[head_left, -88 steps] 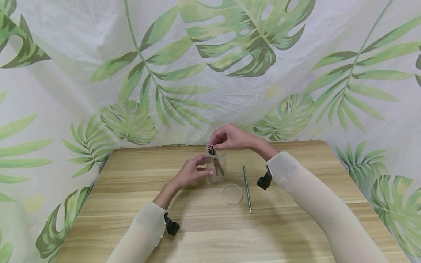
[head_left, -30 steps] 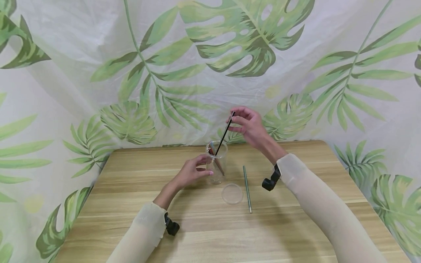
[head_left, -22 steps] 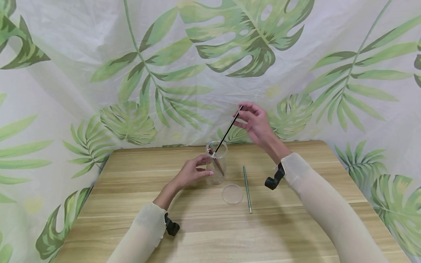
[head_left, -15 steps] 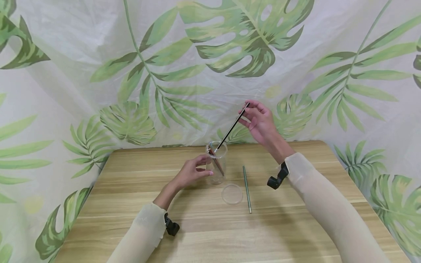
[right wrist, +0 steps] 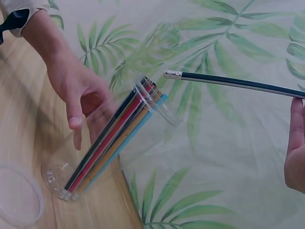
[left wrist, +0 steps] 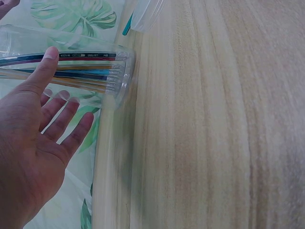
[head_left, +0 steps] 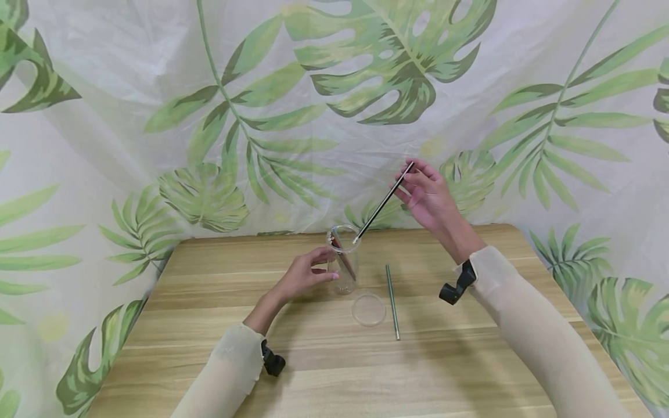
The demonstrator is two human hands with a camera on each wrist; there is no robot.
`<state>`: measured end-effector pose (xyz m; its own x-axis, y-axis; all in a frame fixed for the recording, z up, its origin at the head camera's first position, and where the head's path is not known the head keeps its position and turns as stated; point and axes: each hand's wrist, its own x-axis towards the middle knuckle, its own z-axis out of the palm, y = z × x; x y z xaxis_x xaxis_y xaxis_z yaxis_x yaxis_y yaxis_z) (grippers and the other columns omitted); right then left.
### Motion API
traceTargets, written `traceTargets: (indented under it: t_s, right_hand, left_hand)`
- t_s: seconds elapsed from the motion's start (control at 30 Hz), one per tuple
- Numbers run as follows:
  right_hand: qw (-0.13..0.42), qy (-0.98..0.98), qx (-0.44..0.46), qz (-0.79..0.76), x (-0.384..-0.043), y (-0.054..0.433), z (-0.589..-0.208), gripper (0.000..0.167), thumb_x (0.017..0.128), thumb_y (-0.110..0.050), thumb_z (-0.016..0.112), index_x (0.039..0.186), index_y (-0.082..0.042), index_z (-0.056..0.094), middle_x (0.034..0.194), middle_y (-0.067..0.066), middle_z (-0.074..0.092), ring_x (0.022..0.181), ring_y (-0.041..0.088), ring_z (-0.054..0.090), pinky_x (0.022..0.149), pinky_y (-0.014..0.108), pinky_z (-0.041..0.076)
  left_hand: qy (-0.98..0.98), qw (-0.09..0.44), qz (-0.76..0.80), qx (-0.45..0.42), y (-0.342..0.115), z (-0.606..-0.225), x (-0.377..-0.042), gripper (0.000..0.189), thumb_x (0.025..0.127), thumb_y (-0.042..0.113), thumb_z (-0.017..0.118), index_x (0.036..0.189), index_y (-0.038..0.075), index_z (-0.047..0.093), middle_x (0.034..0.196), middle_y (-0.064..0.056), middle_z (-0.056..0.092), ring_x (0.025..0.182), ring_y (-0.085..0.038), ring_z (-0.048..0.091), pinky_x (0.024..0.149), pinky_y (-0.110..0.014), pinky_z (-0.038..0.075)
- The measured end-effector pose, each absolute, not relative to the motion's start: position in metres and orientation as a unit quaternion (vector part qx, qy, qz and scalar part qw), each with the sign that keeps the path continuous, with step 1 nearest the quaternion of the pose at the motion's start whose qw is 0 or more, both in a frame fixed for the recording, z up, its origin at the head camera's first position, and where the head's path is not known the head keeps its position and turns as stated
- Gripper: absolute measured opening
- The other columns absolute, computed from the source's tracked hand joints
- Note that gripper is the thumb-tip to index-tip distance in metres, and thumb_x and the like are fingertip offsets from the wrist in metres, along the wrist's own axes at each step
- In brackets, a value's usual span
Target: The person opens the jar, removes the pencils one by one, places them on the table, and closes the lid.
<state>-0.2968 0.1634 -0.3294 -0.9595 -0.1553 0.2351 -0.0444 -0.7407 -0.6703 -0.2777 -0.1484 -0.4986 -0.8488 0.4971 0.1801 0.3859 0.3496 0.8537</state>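
Note:
A clear plastic jar stands upright on the wooden table, with several pencils leaning inside it. My left hand steadies the jar, thumb on one side and fingers round the other, as the left wrist view also shows. Up and to the right of the jar, my right hand pinches a dark pencil near its upper end. That pencil slants down to the left; its eraser end overlaps the jar's rim in the head view. The right wrist view shows this eraser end apart from the jar's mouth.
A clear round lid lies on the table in front of the jar. Right of it rests a green pencil. Behind the table hangs a leaf-printed cloth.
My right hand has drawn the dark pencil up out of the jar, moving up and to the right. The left hand has stayed on the jar; the lid and green pencil have not moved.

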Motion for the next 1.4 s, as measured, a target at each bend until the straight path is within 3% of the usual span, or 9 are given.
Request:
traceTargets:
  t_s: [0.3,0.73,0.97,1.2,1.4]
  right_hand:
    - [0.041,0.372,-0.129,-0.919,-0.289,0.180,-0.333,0.028,0.097,0.018,0.059,0.108,-0.004,0.071,0.094,0.006,0.065,0.085,0.022,0.071,0.080,0.035,0.065]
    - [0.058,0.469,-0.084,-0.877,-0.283,0.204,-0.355,0.031,0.100,0.014,0.059,0.117,-0.008,0.074,0.101,0.007,0.070,0.090,0.021,0.074,0.081,0.035,0.065]
    - [0.075,0.546,-0.056,-0.833,-0.279,0.211,-0.368,0.029,0.100,0.008,0.066,0.123,-0.008,0.073,0.104,0.002,0.070,0.097,0.020,0.074,0.083,0.036,0.065]
    - [0.081,0.605,-0.029,-0.791,-0.276,0.219,-0.387,0.032,0.100,0.009,0.066,0.117,-0.017,0.075,0.102,0.000,0.066,0.098,0.017,0.073,0.082,0.033,0.065]
    - [0.092,0.634,-0.024,-0.767,-0.271,0.224,-0.402,0.032,0.100,0.006,0.068,0.129,-0.009,0.070,0.101,-0.001,0.065,0.098,0.017,0.073,0.085,0.034,0.065]
  left_hand:
    - [0.812,0.066,0.516,0.265,-0.149,-0.499,-0.278,0.065,0.089,0.012,0.087,0.145,-0.001,0.057,0.141,-0.027,0.064,0.132,-0.044,0.062,0.102,-0.049,0.059]
    - [0.817,0.054,0.509,0.268,-0.149,-0.501,-0.278,0.064,0.089,0.015,0.087,0.144,0.000,0.058,0.140,-0.025,0.066,0.130,-0.040,0.065,0.102,-0.050,0.059]
    - [0.816,0.056,0.510,0.266,-0.148,-0.500,-0.276,0.064,0.090,0.013,0.086,0.145,-0.001,0.057,0.141,-0.028,0.064,0.131,-0.044,0.063,0.104,-0.059,0.056]
    - [0.822,0.054,0.500,0.267,-0.149,-0.499,-0.277,0.064,0.090,0.016,0.087,0.144,0.001,0.058,0.140,-0.024,0.066,0.131,-0.042,0.064,0.106,-0.058,0.055]
    - [0.820,0.050,0.503,0.269,-0.148,-0.500,-0.278,0.062,0.089,0.016,0.087,0.142,0.000,0.059,0.139,-0.024,0.067,0.130,-0.042,0.064,0.106,-0.058,0.055]
